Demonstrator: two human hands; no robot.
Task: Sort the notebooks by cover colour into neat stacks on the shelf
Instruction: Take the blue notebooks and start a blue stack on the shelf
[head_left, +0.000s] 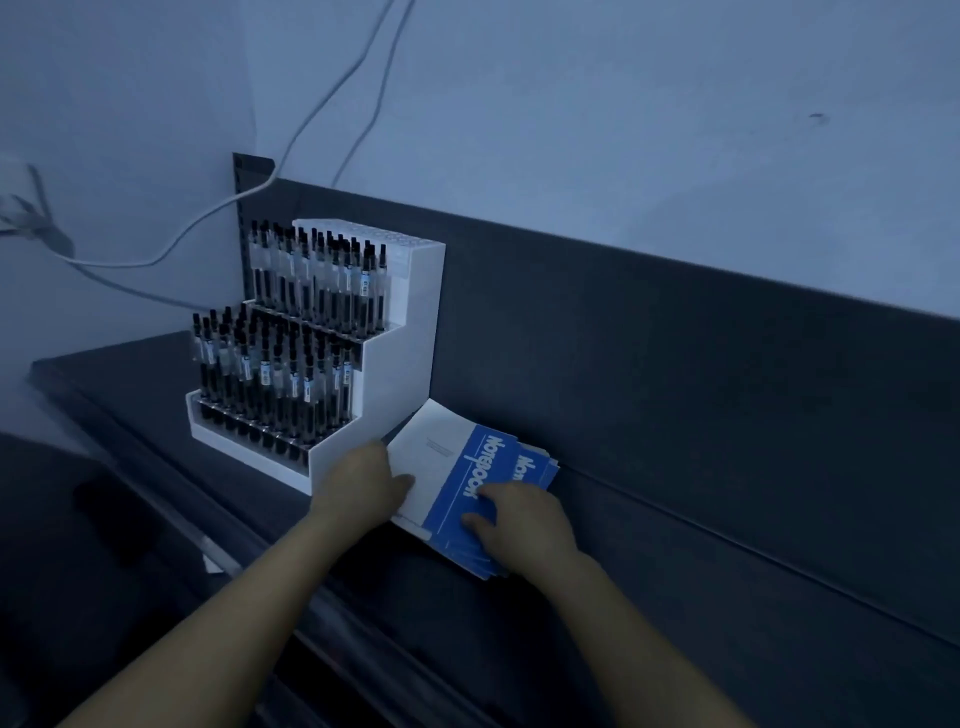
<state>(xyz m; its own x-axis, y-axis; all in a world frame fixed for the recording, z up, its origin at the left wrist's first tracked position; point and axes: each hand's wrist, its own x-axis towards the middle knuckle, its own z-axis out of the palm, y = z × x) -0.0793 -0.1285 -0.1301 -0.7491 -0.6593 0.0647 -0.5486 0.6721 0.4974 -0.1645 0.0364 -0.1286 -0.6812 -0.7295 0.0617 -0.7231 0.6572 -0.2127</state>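
Observation:
A stack of blue-and-white notebooks (457, 483) lies flat on the dark shelf (675, 597), against its back panel, slightly fanned. The top cover reads "Notebook" in white on blue. My left hand (363, 486) is at the stack's left edge, its thumb pressing on the top cover's white half. My right hand (519, 517) rests on top of the blue half, fingers spread and slightly bent, pressing down. Only blue covers show in the stack.
A white stepped display rack (363, 374) full of black pens stands just left of the notebooks, touching them. White cables (218, 213) hang on the wall behind. The shelf's back panel (675, 338) runs to the right.

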